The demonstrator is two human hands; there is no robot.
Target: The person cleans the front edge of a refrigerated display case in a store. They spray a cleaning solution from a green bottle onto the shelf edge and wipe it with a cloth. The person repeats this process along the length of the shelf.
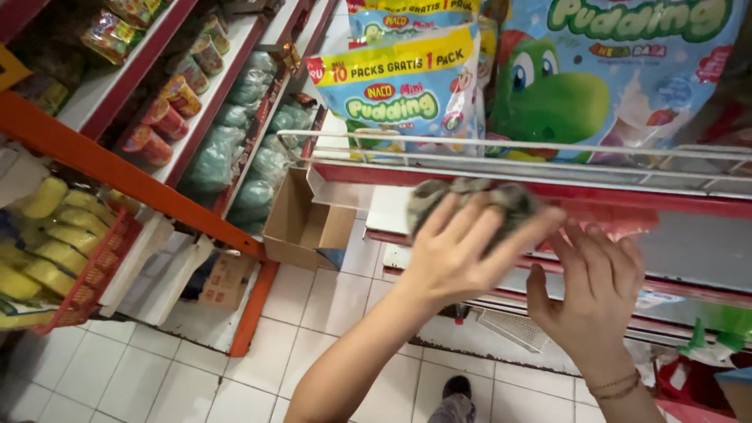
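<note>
Standing on white floor tiles (125, 368), one dark shoe (457, 388) showing at the lower edge. Reaching up with both arms toward a red shelf edge (642, 202). Pressing the left hand (462, 251), fingers spread wide, against a mottled grey cloth (470, 197), bunched and lying on that edge just under the white wire rail (548, 149). Hovering the right hand (599, 294) just beside, open, fingers loosely curled, holding nothing. Leaving a narrow aisle of bare tile between the two racks, partly taken up by an open cardboard box (301, 227). Hanging behind the rail, large blue pudding bags (611, 70), cut off at the top. Lining the left shelves, green packets (235, 149) and yellow packs in a red basket (47, 251), contents hard making out.
</note>
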